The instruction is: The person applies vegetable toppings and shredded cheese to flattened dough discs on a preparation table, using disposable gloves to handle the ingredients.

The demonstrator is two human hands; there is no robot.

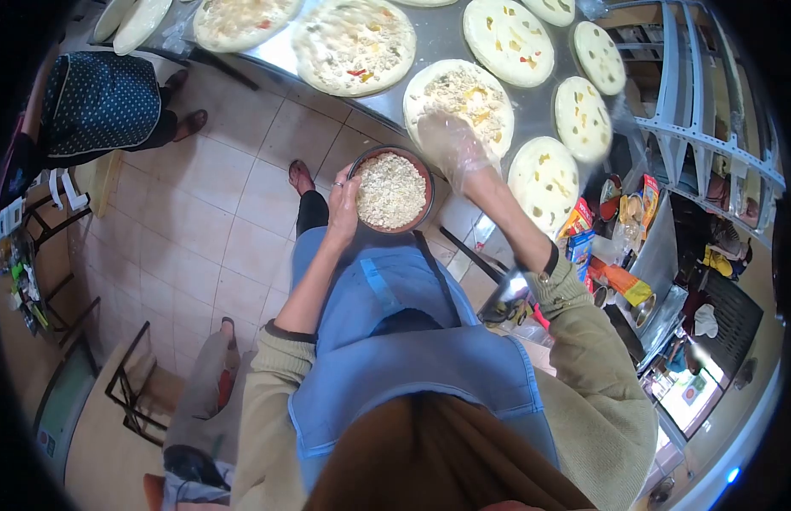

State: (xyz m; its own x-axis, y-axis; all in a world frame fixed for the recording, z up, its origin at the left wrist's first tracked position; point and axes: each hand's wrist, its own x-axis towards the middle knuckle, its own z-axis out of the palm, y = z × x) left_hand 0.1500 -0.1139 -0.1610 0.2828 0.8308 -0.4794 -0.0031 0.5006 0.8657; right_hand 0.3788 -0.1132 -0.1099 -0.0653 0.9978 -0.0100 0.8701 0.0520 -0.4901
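Observation:
My left hand (344, 207) holds a round brown bowl (429, 194) by its left rim, with a pale crumbly topping (390, 192) filling it. Just right of the bowl, my right hand (455, 146), in a clear plastic glove, is over the lower left part of a round dough base (495, 95). That base carries crumbs and yellow pieces. Motion blurs the gloved fingers, so what they hold cannot be made out. A dough base with crumbs and red and yellow pieces (355, 47) lies to the left. Bases with only vegetable pieces (509, 41) lie to the right.
The metal table (383, 104) spans the top. A white rack (693, 128) stands at right, above packets (577, 219) and a cluttered counter. A person in a dotted apron (102, 104) stands at upper left; another person's legs (200, 387) show at lower left, beside a wooden table (106, 426).

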